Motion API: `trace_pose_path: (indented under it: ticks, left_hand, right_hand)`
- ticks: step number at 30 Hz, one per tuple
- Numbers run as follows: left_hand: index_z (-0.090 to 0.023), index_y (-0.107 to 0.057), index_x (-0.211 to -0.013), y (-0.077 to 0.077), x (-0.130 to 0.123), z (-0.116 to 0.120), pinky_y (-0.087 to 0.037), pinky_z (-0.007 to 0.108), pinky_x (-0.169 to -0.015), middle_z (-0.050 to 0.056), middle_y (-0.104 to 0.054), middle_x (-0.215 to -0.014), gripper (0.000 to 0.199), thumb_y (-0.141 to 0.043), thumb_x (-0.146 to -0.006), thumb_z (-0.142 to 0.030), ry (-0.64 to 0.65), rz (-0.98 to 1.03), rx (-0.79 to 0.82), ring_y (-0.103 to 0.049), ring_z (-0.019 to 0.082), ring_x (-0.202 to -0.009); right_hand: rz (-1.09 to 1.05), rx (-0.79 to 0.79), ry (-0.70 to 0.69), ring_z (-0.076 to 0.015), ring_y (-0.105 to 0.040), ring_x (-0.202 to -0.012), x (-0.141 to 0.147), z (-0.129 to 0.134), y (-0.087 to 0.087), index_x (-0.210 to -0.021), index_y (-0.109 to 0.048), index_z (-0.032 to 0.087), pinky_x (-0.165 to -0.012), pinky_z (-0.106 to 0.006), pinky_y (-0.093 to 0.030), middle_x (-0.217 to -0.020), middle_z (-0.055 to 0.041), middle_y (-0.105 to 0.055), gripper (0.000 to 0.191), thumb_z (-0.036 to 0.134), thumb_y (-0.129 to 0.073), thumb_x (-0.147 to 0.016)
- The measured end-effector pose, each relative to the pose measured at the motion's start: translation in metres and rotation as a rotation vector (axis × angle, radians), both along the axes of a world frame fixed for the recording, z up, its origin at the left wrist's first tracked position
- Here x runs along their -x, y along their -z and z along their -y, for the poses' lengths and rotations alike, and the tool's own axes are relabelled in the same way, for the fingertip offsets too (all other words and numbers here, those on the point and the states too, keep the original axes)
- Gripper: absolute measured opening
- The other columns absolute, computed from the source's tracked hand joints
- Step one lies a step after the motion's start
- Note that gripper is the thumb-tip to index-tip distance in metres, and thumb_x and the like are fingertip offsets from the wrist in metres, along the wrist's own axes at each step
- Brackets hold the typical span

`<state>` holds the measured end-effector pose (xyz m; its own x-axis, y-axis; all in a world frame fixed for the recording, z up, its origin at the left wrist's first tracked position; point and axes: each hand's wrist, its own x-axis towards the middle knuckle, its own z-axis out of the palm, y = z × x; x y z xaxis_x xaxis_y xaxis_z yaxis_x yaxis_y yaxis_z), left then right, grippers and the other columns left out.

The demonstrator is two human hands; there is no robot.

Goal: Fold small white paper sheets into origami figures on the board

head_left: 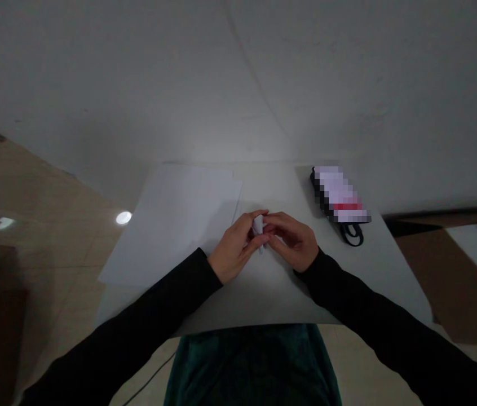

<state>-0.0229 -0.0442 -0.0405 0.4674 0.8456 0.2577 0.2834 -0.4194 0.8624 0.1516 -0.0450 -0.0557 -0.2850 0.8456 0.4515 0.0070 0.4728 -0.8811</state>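
Note:
A small folded piece of white paper [257,225] is held upright between my two hands, over the middle of the white table. My left hand [238,243] pinches it from the left, thumb below and fingers above. From the right, my right hand [292,239] has its fingertips and thumb closed on the paper's right side. The fingertips of both hands nearly meet and partly hide the paper. Large white sheets [179,220] lie flat on the table just left of my hands.
A phone-like device [342,194], blurred out, with a black strap lies at the table's [374,270] back right. A grey wall [158,84] rises behind the table. Dark green cloth [251,366] covers my lap, and a thin cable [149,379] runs over the floor.

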Motion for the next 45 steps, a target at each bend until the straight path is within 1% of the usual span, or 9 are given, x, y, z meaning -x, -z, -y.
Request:
trace_pose_path:
  ticks: [3, 8, 18, 25, 30, 34, 37, 40, 45]
  left_hand:
    - [-0.013, -0.040, -0.133, 0.000, -0.001, 0.003, -0.045, 0.038, -0.092, 0.016, -0.053, -0.126, 0.047, -0.044, -0.095, -0.039, 0.004, -0.031, -0.023, -0.058, 0.022, -0.103]
    - [-0.008, -0.035, -0.137, -0.007, -0.004, 0.011, -0.050, 0.029, -0.067, 0.015, -0.060, -0.111, 0.051, -0.029, -0.099, -0.041, -0.032, 0.000, 0.136, -0.054, 0.009, -0.059]
    - [-0.010, -0.037, -0.137, -0.002, -0.005, 0.010, -0.050, 0.030, -0.070, 0.012, -0.063, -0.100, 0.053, -0.029, -0.098, -0.045, -0.047, 0.076, 0.163, -0.057, 0.013, -0.065]
    - [-0.014, -0.033, -0.142, 0.000, -0.002, 0.002, -0.043, 0.043, -0.101, 0.015, -0.060, -0.123, 0.050, -0.033, -0.098, -0.036, -0.063, 0.014, 0.039, -0.056, 0.025, -0.116]
    - [-0.010, -0.020, -0.148, 0.005, -0.001, 0.001, -0.033, 0.049, -0.110, 0.020, -0.042, -0.143, 0.064, -0.043, -0.089, -0.016, 0.003, -0.076, -0.039, -0.043, 0.028, -0.132]
    - [-0.017, -0.010, -0.149, 0.006, -0.003, 0.003, -0.025, 0.049, -0.115, 0.017, -0.034, -0.148, 0.077, -0.041, -0.080, -0.003, 0.042, 0.007, -0.034, -0.035, 0.025, -0.137]
    - [-0.020, -0.016, -0.144, 0.004, -0.006, 0.004, -0.033, 0.046, -0.110, 0.015, -0.045, -0.138, 0.070, -0.042, -0.081, -0.002, -0.024, 0.156, 0.084, -0.045, 0.022, -0.129]
    - [-0.022, -0.026, -0.125, 0.003, -0.009, 0.004, -0.051, 0.038, -0.088, 0.009, -0.060, -0.114, 0.043, -0.044, -0.088, -0.011, -0.082, 0.353, 0.286, -0.063, 0.015, -0.097]
    - [-0.021, -0.037, -0.103, -0.004, -0.009, 0.002, -0.059, 0.030, -0.067, 0.002, -0.060, -0.098, 0.022, -0.051, -0.086, -0.022, -0.069, 0.519, 0.551, -0.063, 0.011, -0.077]
  right_hand:
    - [-0.047, 0.067, -0.061, -0.0132, -0.063, -0.082, 0.000, 0.001, 0.003, -0.116, -0.062, 0.029, -0.071, -0.031, -0.058, -0.102, -0.0056, -0.061, 0.035, 0.022, -0.064, -0.082]
    - [-0.102, 0.124, -0.074, -0.0149, -0.062, -0.090, 0.004, 0.004, 0.007, -0.118, -0.060, 0.032, -0.074, -0.033, -0.060, -0.107, -0.0053, -0.059, 0.048, 0.019, -0.072, -0.074]
    - [-0.092, 0.140, -0.030, -0.0120, -0.061, -0.082, 0.008, 0.000, 0.002, -0.111, -0.064, 0.028, -0.072, -0.032, -0.059, -0.105, -0.0057, -0.058, 0.036, 0.025, -0.071, -0.076]
    - [-0.079, 0.135, -0.014, -0.0119, -0.061, -0.079, 0.009, 0.002, -0.002, -0.116, -0.059, 0.025, -0.071, -0.030, -0.057, -0.103, -0.0056, -0.057, 0.038, 0.024, -0.066, -0.079]
    - [0.048, 0.067, 0.116, -0.0133, -0.060, -0.086, 0.008, 0.004, 0.001, -0.116, -0.061, 0.027, -0.072, -0.029, -0.056, -0.106, -0.0052, -0.059, 0.044, 0.011, -0.058, -0.076]
    - [0.071, -0.017, 0.169, -0.0149, -0.062, -0.091, 0.005, 0.003, 0.003, -0.116, -0.062, 0.028, -0.076, -0.032, -0.056, -0.111, -0.0046, -0.062, 0.047, 0.008, -0.056, -0.074]
    - [0.023, -0.036, 0.204, -0.0170, -0.063, -0.096, 0.003, 0.003, 0.003, -0.104, -0.066, 0.027, -0.076, -0.032, -0.056, -0.109, -0.0048, -0.064, 0.035, 0.008, -0.059, -0.075]
    - [-0.046, -0.019, 0.220, -0.0184, -0.063, -0.100, 0.002, 0.002, 0.002, -0.095, -0.068, 0.026, -0.076, -0.033, -0.057, -0.109, -0.0058, -0.064, 0.026, 0.009, -0.061, -0.076]
    - [-0.115, 0.015, 0.219, -0.0185, -0.065, -0.098, 0.001, 0.000, -0.001, -0.090, -0.071, 0.026, -0.075, -0.034, -0.058, -0.108, -0.0060, -0.066, 0.021, 0.011, -0.064, -0.077]
